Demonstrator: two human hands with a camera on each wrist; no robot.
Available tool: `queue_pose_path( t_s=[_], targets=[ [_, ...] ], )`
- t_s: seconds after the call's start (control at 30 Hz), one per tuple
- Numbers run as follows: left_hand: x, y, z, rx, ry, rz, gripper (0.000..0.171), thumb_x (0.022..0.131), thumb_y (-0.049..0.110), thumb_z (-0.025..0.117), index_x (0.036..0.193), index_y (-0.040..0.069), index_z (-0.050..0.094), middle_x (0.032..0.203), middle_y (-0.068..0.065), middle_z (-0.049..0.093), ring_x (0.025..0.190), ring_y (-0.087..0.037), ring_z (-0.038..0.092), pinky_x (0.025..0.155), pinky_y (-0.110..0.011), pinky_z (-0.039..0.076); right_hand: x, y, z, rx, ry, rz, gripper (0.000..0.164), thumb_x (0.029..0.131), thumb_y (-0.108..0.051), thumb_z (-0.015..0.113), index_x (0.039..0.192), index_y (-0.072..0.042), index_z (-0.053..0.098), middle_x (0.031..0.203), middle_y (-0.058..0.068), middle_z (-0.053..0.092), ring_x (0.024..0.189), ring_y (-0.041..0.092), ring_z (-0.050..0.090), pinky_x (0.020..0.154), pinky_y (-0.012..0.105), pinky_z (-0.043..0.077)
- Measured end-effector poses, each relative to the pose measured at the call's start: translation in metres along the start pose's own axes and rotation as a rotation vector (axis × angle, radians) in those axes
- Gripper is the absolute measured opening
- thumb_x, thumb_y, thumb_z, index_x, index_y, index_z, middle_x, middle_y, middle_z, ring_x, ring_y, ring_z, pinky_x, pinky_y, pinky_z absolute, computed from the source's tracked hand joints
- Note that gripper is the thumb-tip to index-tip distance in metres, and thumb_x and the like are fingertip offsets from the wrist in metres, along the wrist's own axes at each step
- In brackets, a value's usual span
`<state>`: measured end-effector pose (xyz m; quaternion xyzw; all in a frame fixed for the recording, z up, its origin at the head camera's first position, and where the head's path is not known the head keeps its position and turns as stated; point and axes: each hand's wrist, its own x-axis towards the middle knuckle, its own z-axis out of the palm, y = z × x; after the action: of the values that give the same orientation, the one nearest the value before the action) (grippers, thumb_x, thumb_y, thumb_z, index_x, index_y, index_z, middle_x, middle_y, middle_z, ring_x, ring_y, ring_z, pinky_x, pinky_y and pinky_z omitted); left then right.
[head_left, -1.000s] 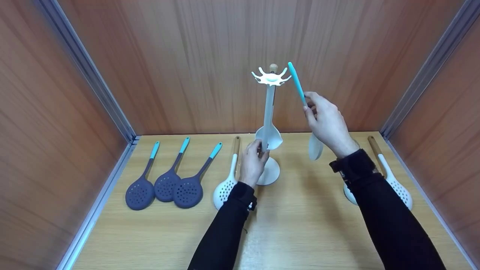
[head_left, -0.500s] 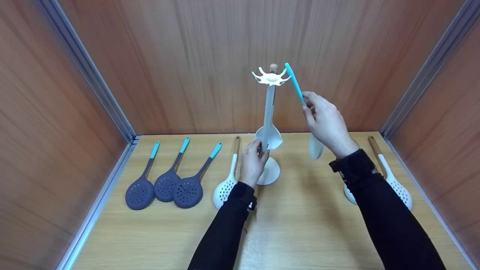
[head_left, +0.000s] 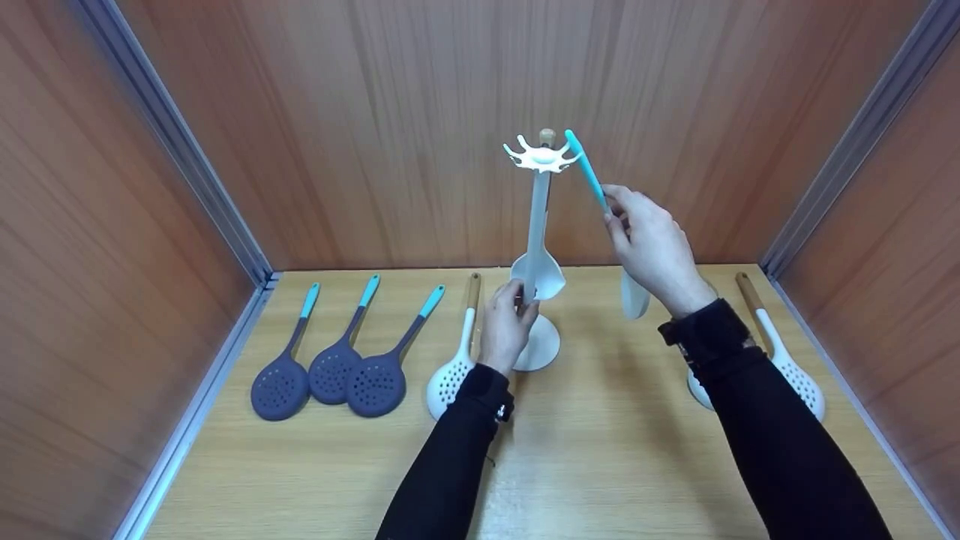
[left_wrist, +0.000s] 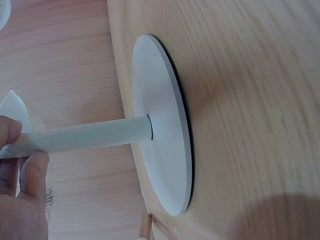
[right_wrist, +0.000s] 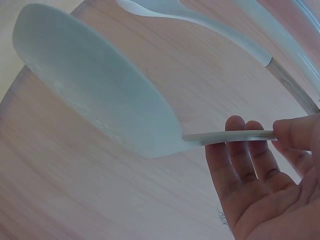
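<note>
A white utensil stand point(head_left: 538, 225) with a round base point(left_wrist: 162, 125) and a crown of curved hooks point(head_left: 541, 156) stands at the middle back. My left hand point(head_left: 508, 327) grips the lower part of its pole, thumb and fingers on either side. On the stand's far side hangs a white spouted ladle point(head_left: 546, 276), its wooden handle end showing above the hooks. My right hand point(head_left: 655, 241) pinches a cooking spoon point(right_wrist: 95, 85) with a turquoise handle and a broad pale head, head down. The spoon's handle tip overlaps the right-hand hooks in the head view.
Several dark skimmers with turquoise handles lie at left, one of them a skimmer point(head_left: 280, 386). A white skimmer point(head_left: 450, 379) with a wooden handle lies by my left forearm. Another white skimmer point(head_left: 799, 379) lies right, partly behind my right sleeve. Wooden walls point(head_left: 375, 135) surround the table.
My right hand has shifted slightly left, bringing the spoon's handle tip left and a little down onto the hooks' outline. My left hand stays on the pole.
</note>
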<state>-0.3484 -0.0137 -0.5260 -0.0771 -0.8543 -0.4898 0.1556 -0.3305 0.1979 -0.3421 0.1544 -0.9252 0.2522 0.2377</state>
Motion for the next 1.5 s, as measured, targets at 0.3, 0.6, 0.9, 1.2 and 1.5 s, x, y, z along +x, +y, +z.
queue_pose_path(
  t_s=[0.3, 0.6, 0.9, 1.2, 1.5],
  targets=[
    [0.000, 0.000, -0.001, -0.006, -0.005, -0.016, 0.028, 0.099, 0.014, 0.073, 0.126, 0.016, 0.068, 0.124, -0.006, 0.072, 0.114, -0.020, 0.073, 0.096, -0.031, 0.062, -0.001, -0.001, 0.001, -0.007, -0.028, 0.024, 0.043, 0.110, -0.021, 0.054, 0.152, -0.026, 0.055, 0.115, 0.005, 0.069, 0.090, 0.021, 0.067, 0.067, 0.041, 0.057],
    [-0.001, 0.002, -0.001, -0.003, 0.002, 0.010, 0.028, 0.098, 0.013, 0.074, 0.125, 0.015, 0.069, 0.123, -0.008, 0.073, 0.114, -0.022, 0.074, 0.100, -0.035, 0.061, -0.003, 0.001, 0.003, -0.015, -0.014, 0.006, 0.042, 0.109, -0.018, 0.055, 0.150, -0.027, 0.056, 0.114, 0.005, 0.069, 0.088, 0.023, 0.066, 0.066, 0.042, 0.056],
    [-0.001, 0.001, 0.000, -0.007, 0.001, -0.003, 0.028, 0.098, 0.013, 0.074, 0.125, 0.016, 0.069, 0.124, -0.007, 0.073, 0.114, -0.021, 0.074, 0.100, -0.035, 0.060, -0.004, 0.002, 0.005, -0.001, -0.029, 0.004, 0.042, 0.110, -0.018, 0.054, 0.151, -0.027, 0.056, 0.117, 0.006, 0.070, 0.092, 0.023, 0.067, 0.071, 0.044, 0.059],
    [0.000, 0.001, -0.002, -0.026, -0.023, -0.047, 0.032, 0.099, 0.014, 0.073, 0.130, 0.018, 0.067, 0.127, -0.006, 0.071, 0.117, -0.021, 0.072, 0.101, -0.035, 0.060, -0.006, 0.002, 0.010, 0.014, -0.057, 0.008, 0.045, 0.108, -0.014, 0.055, 0.153, -0.023, 0.054, 0.123, 0.008, 0.070, 0.108, 0.027, 0.071, 0.085, 0.053, 0.063],
    [0.000, -0.001, -0.003, -0.004, -0.007, -0.021, 0.027, 0.098, 0.014, 0.074, 0.124, 0.015, 0.069, 0.122, -0.006, 0.073, 0.113, -0.020, 0.073, 0.097, -0.033, 0.061, -0.006, 0.001, 0.016, 0.024, -0.049, -0.009, 0.045, 0.107, -0.013, 0.057, 0.151, -0.024, 0.054, 0.122, 0.007, 0.070, 0.109, 0.026, 0.071, 0.084, 0.053, 0.063]
  ],
)
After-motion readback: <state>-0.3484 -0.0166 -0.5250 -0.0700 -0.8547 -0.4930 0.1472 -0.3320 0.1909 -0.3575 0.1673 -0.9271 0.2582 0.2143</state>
